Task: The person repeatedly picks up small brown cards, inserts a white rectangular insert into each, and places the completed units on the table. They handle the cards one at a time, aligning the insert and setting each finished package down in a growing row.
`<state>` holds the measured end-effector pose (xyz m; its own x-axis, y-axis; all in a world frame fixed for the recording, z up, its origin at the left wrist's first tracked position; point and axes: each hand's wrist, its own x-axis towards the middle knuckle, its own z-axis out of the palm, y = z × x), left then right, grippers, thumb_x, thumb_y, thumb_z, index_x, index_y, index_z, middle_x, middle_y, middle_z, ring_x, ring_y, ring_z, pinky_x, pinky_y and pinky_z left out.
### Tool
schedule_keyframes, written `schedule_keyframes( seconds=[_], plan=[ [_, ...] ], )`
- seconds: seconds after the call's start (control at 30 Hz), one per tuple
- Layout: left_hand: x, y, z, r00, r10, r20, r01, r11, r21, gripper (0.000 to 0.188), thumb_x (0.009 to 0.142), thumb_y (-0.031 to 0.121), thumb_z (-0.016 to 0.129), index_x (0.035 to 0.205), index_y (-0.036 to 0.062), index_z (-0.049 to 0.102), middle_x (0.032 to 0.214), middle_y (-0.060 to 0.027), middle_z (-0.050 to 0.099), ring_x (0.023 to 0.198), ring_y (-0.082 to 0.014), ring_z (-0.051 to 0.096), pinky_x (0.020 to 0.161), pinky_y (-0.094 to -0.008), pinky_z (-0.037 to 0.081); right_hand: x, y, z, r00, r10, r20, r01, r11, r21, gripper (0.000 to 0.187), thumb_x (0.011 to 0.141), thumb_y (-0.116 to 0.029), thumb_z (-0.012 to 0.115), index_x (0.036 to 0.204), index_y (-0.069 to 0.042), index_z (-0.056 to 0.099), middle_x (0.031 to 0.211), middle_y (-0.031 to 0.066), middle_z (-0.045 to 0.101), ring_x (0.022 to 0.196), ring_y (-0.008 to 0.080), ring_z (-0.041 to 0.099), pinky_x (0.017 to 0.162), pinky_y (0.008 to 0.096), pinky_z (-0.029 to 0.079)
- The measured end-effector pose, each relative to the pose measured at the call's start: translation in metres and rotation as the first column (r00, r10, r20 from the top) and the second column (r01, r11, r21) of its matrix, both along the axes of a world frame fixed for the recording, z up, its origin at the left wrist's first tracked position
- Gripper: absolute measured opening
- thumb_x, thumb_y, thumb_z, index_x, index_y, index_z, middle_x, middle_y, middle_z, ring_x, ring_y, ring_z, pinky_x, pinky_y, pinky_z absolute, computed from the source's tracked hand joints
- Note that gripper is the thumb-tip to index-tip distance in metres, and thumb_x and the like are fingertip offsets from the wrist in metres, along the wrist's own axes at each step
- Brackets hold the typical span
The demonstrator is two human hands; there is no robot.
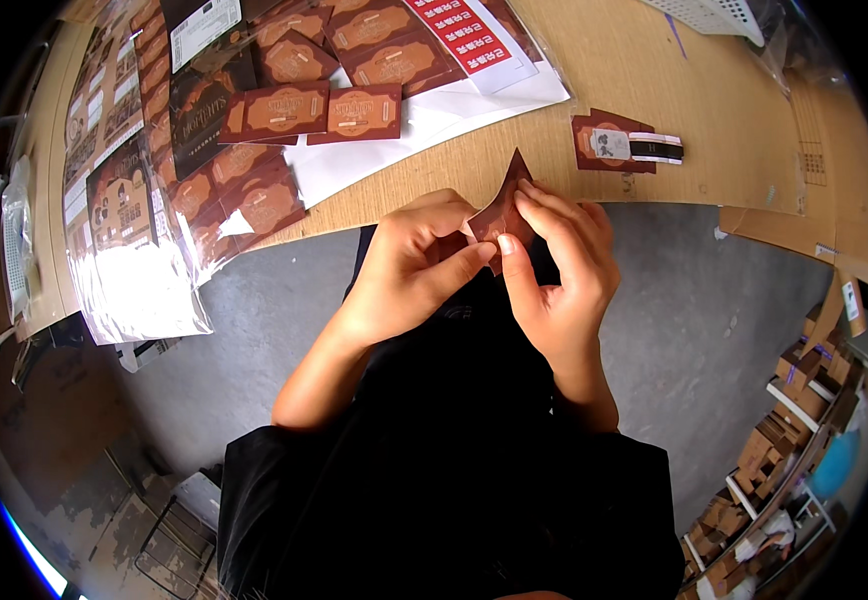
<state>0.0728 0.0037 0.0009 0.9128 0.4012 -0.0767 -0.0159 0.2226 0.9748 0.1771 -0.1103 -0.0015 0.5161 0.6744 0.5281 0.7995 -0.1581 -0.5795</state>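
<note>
Wooden table point(724, 110) above grey floor point(674, 300), seen from overhead. At centre, just off the table's near edge and above the lap: brown card point(504, 215), bent, one corner pointing up toward the table. Left hand point(409, 255): pinching the card's near-left side between thumb and fingers. Right hand point(566, 255): grasping the opposite side, thumb toward the body, fingertips along the upper edge. Two-sided hold, presumably for steadying thin, springy stock; position close to the body, probably for a clear view. Beyond the right hand, on the table: separate cards point(586, 155) under a black-and-silver strip point(656, 148), perhaps set apart to avoid mixing. Beyond the left hand: loose cards point(364, 110), overlapping on a white sheet point(454, 115), likely kept there for easy reach. Farther out: red labels point(459, 35), black packet point(204, 120) and glossy plastic point(134, 280). Outermost: white basket point(714, 15) at upper right; stacked boxes point(762, 450) at lower right, reason for placement not evident.
</note>
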Motion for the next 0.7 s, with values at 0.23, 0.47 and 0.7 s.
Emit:
schedule_keyframes(
  seconds=[0.23,0.47,0.7],
  plan=[
    [0.0,-0.003,-0.007,0.998,0.052,-0.034,-0.049,0.995,0.081,0.004,0.077,-0.002,0.057,0.08,-0.004,0.056,0.076,-0.002,0.047,0.065,-0.0049,0.044,0.055,-0.0183,0.036,-0.007,0.003,-0.008,0.977,-0.094,0.193,0.09,0.995,0.033,0.013,0.07,-0.009,0.061,0.08,-0.003,0.055,0.087,0.0084,0.062,0.081,0.0219,0.06,0.081,0.04,0.036],
    [0.006,-0.014,-0.009,0.973,0.213,-0.084,-0.193,0.961,0.198,0.009,0.072,0.002,0.06,0.072,-0.0048,0.053,0.066,-0.005,0.047,0.053,-0.0076,0.045,0.047,-0.0215,0.038,-0.01,0.008,-0.018,0.917,-0.15,0.37,0.141,0.989,0.052,0.013,0.071,-0.005,0.061,0.071,-0.005,0.048,0.082,0.0072,0.061,0.074,0.0184,0.061,0.076,0.036,0.039],
    [0.006,-0.016,-0.011,0.957,0.252,-0.142,-0.185,0.911,0.369,0.009,0.072,-0.001,0.057,0.068,-0.0026,0.049,0.064,-0.0001,0.044,0.057,-0.0041,0.041,0.048,-0.0195,0.034,-0.01,0.008,-0.027,0.923,-0.142,0.358,0.135,0.99,0.045,0.014,0.074,-0.007,0.059,0.069,-0.006,0.046,0.082,0.0066,0.061,0.073,0.0167,0.061,0.073,0.0331,0.039]
  ],
)
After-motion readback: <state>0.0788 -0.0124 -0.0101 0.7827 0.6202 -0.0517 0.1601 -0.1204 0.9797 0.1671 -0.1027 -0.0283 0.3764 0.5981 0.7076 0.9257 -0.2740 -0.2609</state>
